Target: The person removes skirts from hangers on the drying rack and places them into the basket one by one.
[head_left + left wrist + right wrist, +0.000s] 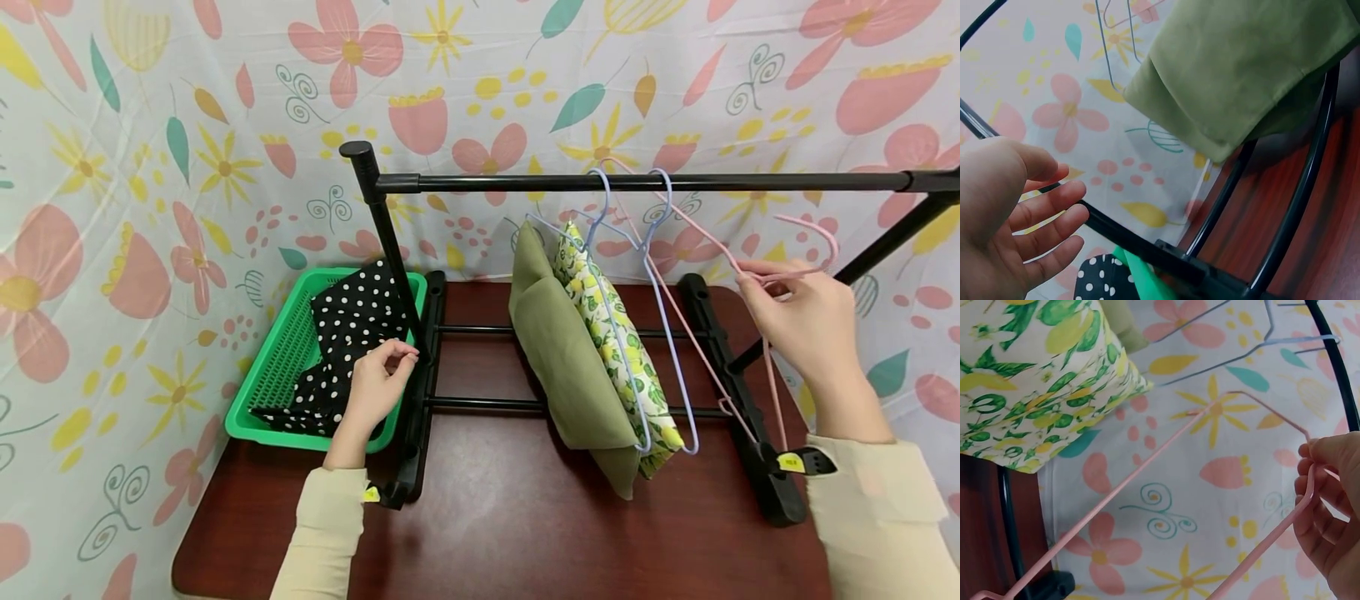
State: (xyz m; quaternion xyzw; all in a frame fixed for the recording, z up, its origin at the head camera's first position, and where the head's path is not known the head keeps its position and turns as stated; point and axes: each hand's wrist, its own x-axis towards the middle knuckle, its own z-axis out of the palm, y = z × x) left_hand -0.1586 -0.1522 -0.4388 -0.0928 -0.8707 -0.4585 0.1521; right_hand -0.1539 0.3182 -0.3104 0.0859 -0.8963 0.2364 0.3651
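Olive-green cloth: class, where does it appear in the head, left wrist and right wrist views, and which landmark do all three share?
Head: the olive-green cloth hangs right of centre, left of the lemon-print cloth.
Left wrist: the olive-green cloth fills the upper right.
Right wrist: a small part of it shows at the top, left of centre, behind the lemon-print cloth.
Shared landmark: the flowered curtain.

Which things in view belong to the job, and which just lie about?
Likely the job's:
pink hanger, gripped by the right hand
blue hangers
black rack
green fabric
lemon-print fabric
polka-dot fabric
green basket

Likely just surroundings:
floral curtain
table
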